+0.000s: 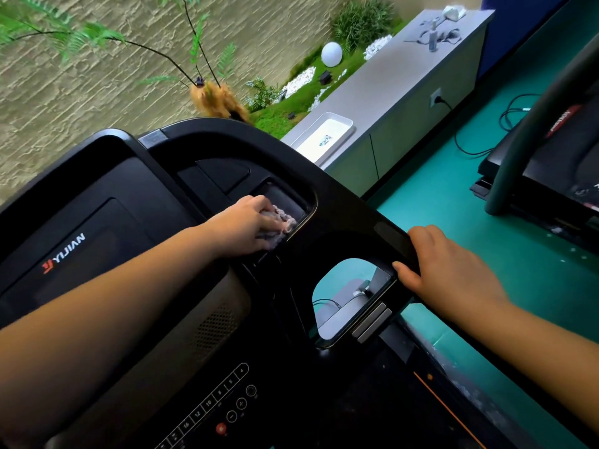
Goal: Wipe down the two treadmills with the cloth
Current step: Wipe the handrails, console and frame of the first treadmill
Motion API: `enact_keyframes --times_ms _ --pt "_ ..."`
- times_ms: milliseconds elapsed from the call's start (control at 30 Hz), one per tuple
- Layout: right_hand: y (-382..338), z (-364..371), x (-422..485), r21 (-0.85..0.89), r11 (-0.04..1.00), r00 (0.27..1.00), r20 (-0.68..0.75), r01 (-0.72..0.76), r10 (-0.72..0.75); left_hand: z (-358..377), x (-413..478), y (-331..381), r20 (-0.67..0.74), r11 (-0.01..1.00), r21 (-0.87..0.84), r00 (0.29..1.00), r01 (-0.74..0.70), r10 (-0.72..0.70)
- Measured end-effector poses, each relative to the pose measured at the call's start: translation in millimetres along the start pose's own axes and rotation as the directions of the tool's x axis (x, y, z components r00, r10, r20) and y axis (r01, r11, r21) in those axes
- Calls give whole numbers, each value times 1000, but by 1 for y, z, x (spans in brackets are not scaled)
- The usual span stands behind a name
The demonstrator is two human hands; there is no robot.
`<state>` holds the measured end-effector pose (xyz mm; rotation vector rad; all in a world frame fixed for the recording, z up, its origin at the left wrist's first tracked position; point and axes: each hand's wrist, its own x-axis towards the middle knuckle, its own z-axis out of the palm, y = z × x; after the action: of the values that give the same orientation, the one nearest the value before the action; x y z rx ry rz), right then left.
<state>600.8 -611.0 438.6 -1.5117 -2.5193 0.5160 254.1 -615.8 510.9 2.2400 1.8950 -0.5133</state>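
Cloth (pixel 284 222) bunched beneath left fingers (pixel 259 205), apparently inside console pocket (pixel 287 195)

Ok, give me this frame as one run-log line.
stage: wiping near treadmill | left hand: grips cloth in console pocket | right hand: grips side rail | second treadmill: right, no hand on it

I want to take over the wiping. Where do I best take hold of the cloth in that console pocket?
Pinch the bunched folds of the cloth that stick out beyond the left hand, coming straight down from above. It lies in a sunken pocket, and the pocket's walls block any sideways approach.
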Motion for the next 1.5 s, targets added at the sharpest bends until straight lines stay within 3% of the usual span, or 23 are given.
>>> enact_keyframes --times_ms 233,500,700,867,1033,1200,1400,1500 --pt "0 -1 0 -7 1000 1000 -6 -7 7 -8 42 36 -230 994 -66 968 83 -97" --pt "-1 -1 0 3 1000 1000 -2 -1 1 0 2 -3 -70 995 26 993 -96 98" --pt "0 -1 0 -10 1000 1000 -5 -4 4 -9 37 30 -200 999 -7 979 -34 32" --pt "2 2 0 -18 1000 1000 -13 -5 5 -16 23 15 -42 993 -79 996 -83 79" --pt "2 3 1 -16 1000 1000 -16 -4 4 -23 -9 1 202 991 94 977 -96 75" --pt "0 2 0 -11 1000 1000 -17 -8 8 -17 -1 21 213 977 205 977 -61 16" --pt "0 2 0 -19 1000 1000 -22 -11 11 -15 6 16 129 980 198 991 2 -28" --pt "0 2 -1 -14 1000 1000 -24 -16 16 -11 -2 8 187 976 220 981 6 -48"
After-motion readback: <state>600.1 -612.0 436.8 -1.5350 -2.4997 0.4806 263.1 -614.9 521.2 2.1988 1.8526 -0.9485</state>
